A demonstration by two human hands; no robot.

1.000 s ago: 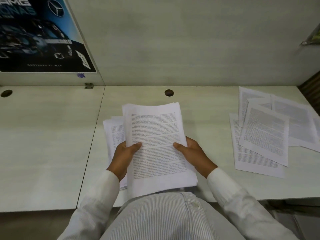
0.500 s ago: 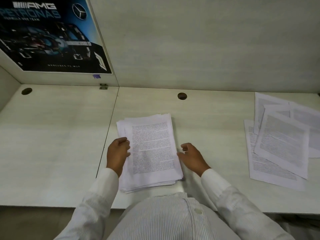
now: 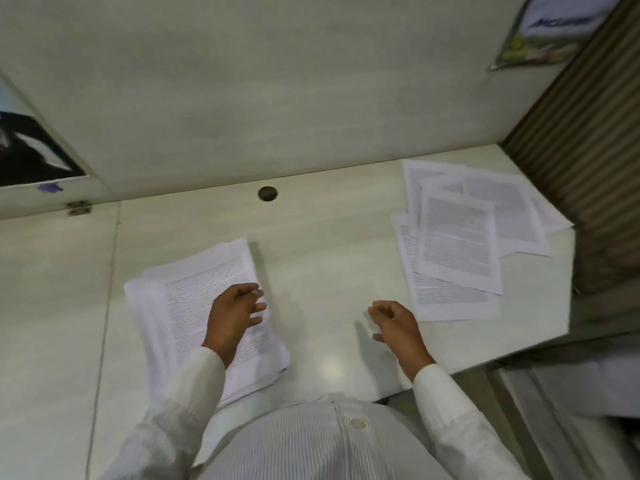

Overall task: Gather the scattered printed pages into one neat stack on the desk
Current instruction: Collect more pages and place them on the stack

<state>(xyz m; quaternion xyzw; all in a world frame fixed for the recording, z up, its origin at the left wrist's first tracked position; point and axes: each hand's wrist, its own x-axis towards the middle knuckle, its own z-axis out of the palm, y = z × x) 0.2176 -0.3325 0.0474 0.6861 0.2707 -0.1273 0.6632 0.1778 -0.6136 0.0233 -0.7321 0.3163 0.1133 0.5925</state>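
While a good part of the paper already lies piled at the left-centre of the desk [image 3: 329, 258], the gathering looks only partly done: a loose spread of scattered pages [image 3: 457, 244] lies at the right end, well apart from the stack [image 3: 194, 306] and just beside the ribbed panel [image 3: 571, 133]. The step in hand appears to be the reach for that second lot. The right hand [image 3: 398, 323] hovers over bare desk between the two groups, close to the nearest loose sheet, fingers loosely curled and holding nothing. The left hand [image 3: 232, 317] is over the stack with relaxed, parted fingers, gripping nothing; whether it touches the top sheet I cannot tell. The next move probably calls for sliding the overlapped sheets together before lifting, since they lie fanned at different angles, then squaring them onto the pile. The stack itself is thick, text side up, turned askew to the desk edge, its sheets stepped along the left and near edges, so it needs tapping true.
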